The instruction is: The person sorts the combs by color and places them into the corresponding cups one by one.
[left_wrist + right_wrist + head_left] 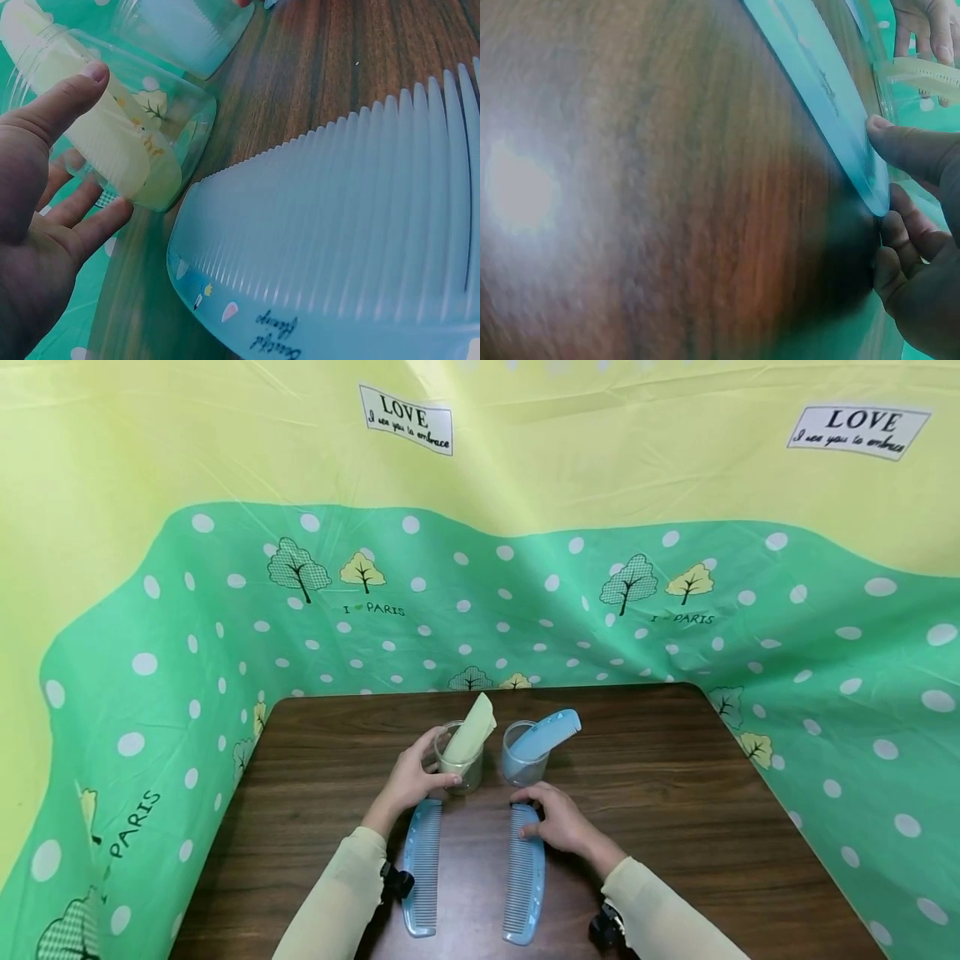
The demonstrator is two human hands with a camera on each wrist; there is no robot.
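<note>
My left hand holds a clear cup, thumb along its near side and fingers at its left. Pale yellow combs lean out of that cup. With thumb and fingers, my right hand pinches the far end of a blue comb on the table; in the right wrist view the thumb lies over this comb and the fingertips are at its end. Another blue comb lies below my left hand, teeth facing right, with small printed pictures on its spine in the left wrist view.
A second clear cup stands right of the first, with a blue comb leaning out to the right. The dark wooden table is bordered behind and at the sides by a green and yellow patterned cloth.
</note>
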